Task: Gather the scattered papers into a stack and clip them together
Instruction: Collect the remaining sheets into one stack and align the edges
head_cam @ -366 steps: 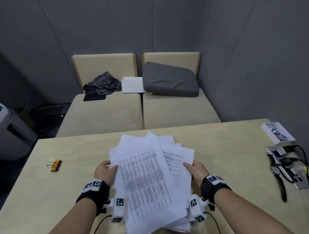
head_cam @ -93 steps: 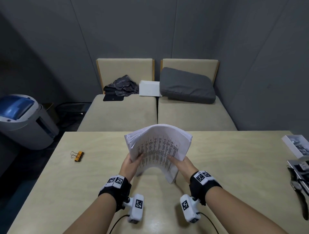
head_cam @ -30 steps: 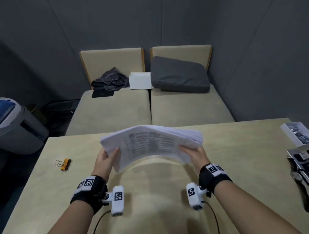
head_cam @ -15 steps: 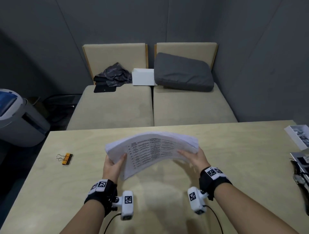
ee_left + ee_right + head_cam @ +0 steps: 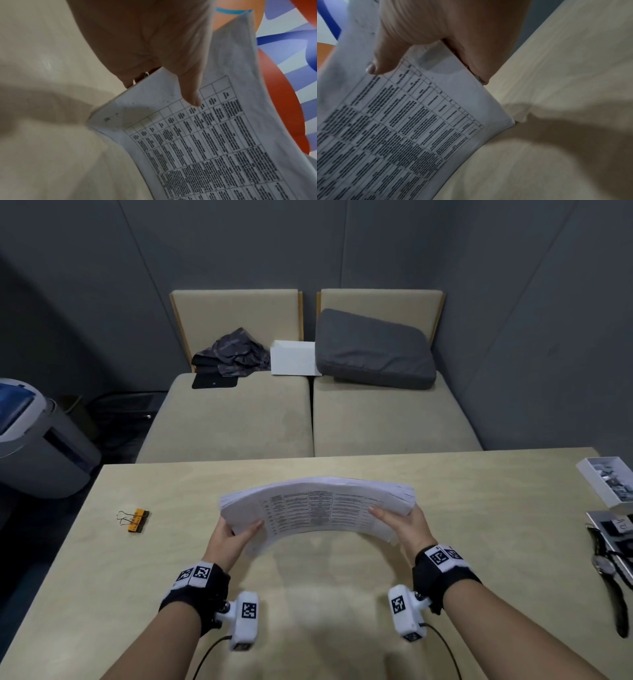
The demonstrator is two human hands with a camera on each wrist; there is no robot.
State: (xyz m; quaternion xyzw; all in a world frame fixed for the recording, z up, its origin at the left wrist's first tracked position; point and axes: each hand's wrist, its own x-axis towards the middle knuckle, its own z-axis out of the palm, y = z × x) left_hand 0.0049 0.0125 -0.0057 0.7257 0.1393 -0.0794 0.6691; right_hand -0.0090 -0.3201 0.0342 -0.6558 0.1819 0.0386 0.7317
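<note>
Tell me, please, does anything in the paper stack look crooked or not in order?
Yes. The paper stack arches upward between the left hand and the right hand, and its sheets are not flush: edges fan out at both ends. The orange binder clip lies apart on the table, unused.

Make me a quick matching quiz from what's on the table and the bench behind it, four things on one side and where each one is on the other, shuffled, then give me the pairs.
Things
1. paper stack
2. binder clip
3. grey cushion
4. wristwatch

Places
A. far right of the table
B. held bowed between the left hand and right hand
C. on the right bench seat
D. left part of the table, lying alone

Pairs: 1-B, 2-D, 3-C, 4-A
</note>
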